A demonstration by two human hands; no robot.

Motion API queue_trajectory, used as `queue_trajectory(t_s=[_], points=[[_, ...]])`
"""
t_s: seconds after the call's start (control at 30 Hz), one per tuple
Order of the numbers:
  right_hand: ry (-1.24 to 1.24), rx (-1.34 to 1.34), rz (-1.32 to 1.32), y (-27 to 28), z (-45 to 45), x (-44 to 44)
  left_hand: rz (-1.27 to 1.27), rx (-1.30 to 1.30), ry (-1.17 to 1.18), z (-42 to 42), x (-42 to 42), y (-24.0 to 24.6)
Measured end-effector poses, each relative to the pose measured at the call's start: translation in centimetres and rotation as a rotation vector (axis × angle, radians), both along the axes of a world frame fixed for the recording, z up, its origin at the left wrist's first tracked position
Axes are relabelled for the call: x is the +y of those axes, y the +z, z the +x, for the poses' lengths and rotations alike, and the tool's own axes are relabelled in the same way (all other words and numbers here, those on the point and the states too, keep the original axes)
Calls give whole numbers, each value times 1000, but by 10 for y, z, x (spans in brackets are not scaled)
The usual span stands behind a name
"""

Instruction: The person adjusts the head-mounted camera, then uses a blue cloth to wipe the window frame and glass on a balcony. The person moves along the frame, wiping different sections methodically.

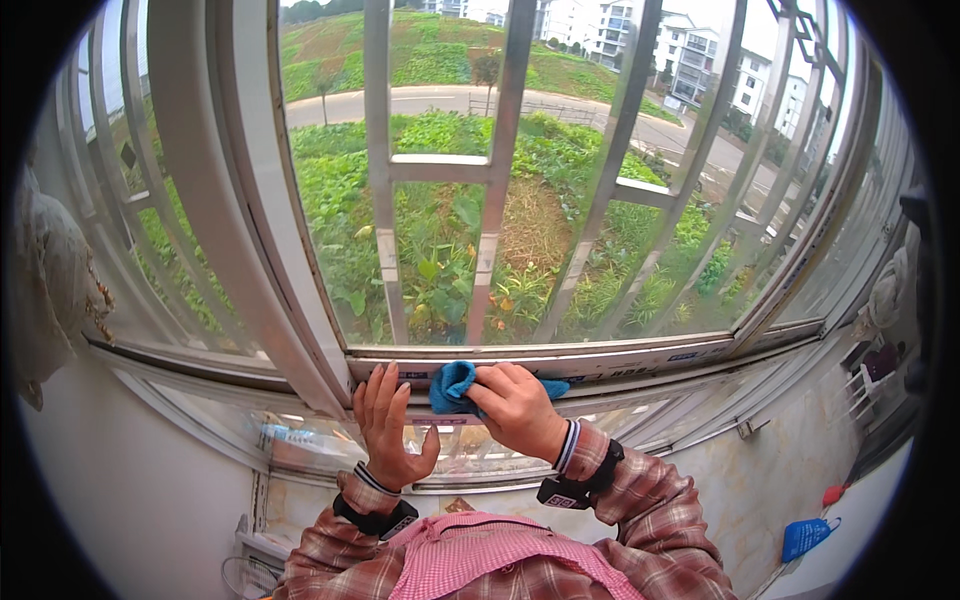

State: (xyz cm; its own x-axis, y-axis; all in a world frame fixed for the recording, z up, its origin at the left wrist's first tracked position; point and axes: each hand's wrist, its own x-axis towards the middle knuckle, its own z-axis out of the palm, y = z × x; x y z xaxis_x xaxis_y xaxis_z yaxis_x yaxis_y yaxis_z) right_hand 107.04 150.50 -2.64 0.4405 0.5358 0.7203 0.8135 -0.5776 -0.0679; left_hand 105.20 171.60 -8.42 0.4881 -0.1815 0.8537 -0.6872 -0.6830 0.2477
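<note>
My right hand [514, 405] grips a crumpled blue cloth [452, 386] against the bottom rail [600, 366] of a sliding window's white frame. A bit of the cloth sticks out past the far side of the hand. My left hand [391, 431] holds nothing; its fingers are spread, with the tips resting at the rail's left corner beside the upright frame post [300, 247]. Above the rail stands the glass pane [442, 247], with metal security bars [499, 187] behind it. The rail bears printed strips of writing.
Further window panes continue left and right. A pale curtain [52, 277] hangs at the left, and a bundled one [889, 292] at the right. Below the sill lies a marbled tile floor [757, 480]. A blue bag [806, 538] is at lower right, and a grey rack [259, 551] at lower left.
</note>
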Motion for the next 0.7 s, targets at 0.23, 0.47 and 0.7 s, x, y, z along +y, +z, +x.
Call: queue_trajectory(t_s=[0.23, 0.47, 0.7], points=[[-158, -255, 364, 58, -5, -37, -9, -182, -217, -2, -20, 37], [135, -7, 573, 84, 8, 7, 45, -194, -218, 30, -65, 91], [302, 118, 350, 88, 3, -25, 175, -160, 175, 29, -56, 100]])
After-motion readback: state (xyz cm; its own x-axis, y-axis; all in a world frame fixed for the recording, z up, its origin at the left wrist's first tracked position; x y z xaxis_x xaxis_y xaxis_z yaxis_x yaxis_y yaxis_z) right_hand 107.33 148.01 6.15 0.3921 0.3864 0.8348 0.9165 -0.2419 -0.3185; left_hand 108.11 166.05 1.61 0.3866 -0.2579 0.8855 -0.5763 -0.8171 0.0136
